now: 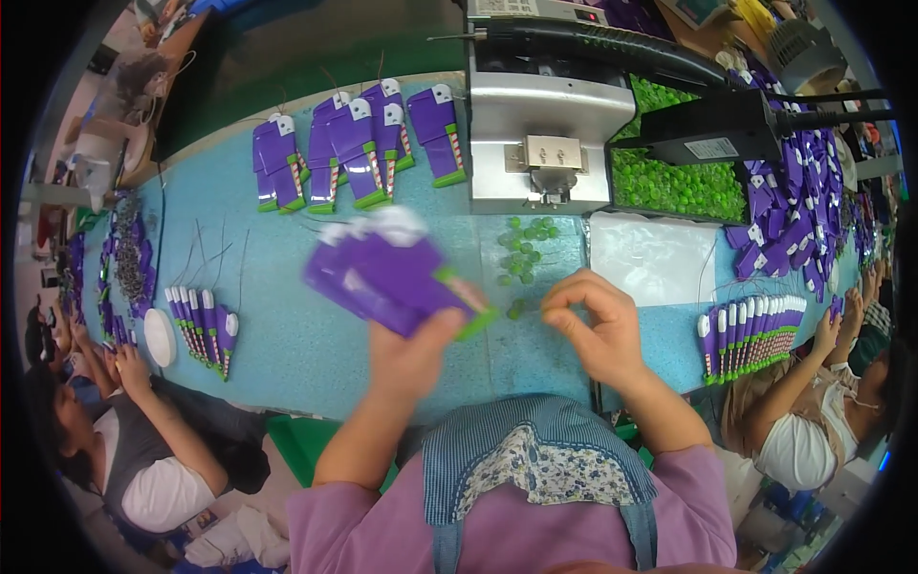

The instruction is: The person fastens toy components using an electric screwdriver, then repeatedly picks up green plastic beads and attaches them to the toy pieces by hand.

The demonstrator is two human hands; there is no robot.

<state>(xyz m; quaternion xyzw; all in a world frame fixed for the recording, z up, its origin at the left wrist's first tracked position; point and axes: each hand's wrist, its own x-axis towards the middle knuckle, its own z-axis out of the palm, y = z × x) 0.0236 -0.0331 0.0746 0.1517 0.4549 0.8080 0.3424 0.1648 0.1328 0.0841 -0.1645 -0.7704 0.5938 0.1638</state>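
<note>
My left hand (416, 352) is closed on the lower edge of several flat purple plastic pieces (382, 273) with white tops and green ends. They are tilted and smeared by motion, held above the blue table. My right hand (601, 330) is curled in a pinch, thumb against forefinger. Whatever lies between its fingertips, if anything, is too small to make out. Just left of those fingertips, small round green beads (521, 251) lie scattered on the table, one loose bead (516, 309) closest to them.
Finished-looking purple pieces (359, 148) lie at the back left, with fanned rows at left (203, 320) and right (751, 335). A metal fixture (538, 105) stands at the back, beside a tray of green beads (679, 196) and a purple heap (789, 206). Co-workers sit at both sides.
</note>
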